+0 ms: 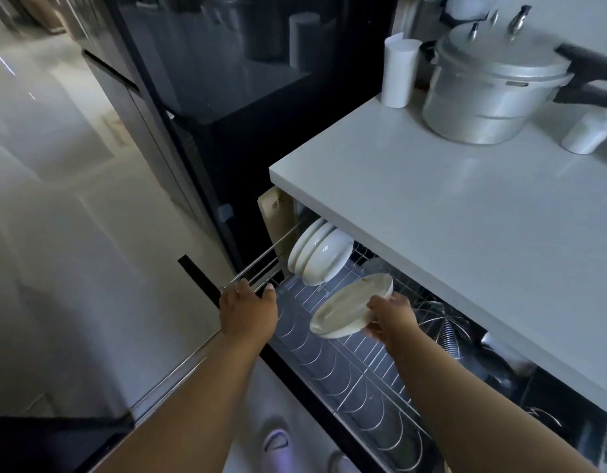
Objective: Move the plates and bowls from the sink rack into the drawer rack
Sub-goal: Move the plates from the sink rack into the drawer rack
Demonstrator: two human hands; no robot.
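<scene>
seen from above, two bare forearms reach forward over an open pull-out drawer rack (346, 380) of curved metal wires, set under a white counter (465, 213). nearest the viewer, slippered feet (276, 445) show on the floor. the right hand (392, 320) pinches the rim of a pale shallow plate (349, 307), holding it tilted just above the rack's wire slots. the left hand (247, 312) curls over the drawer's front corner, fingers gripping the side rail (261, 261). further back, several white plates (320, 256) stand on edge at the rack's far end. on the counter beyond sit a metal pressure cooker (493, 90) and a white cup (399, 73).
</scene>
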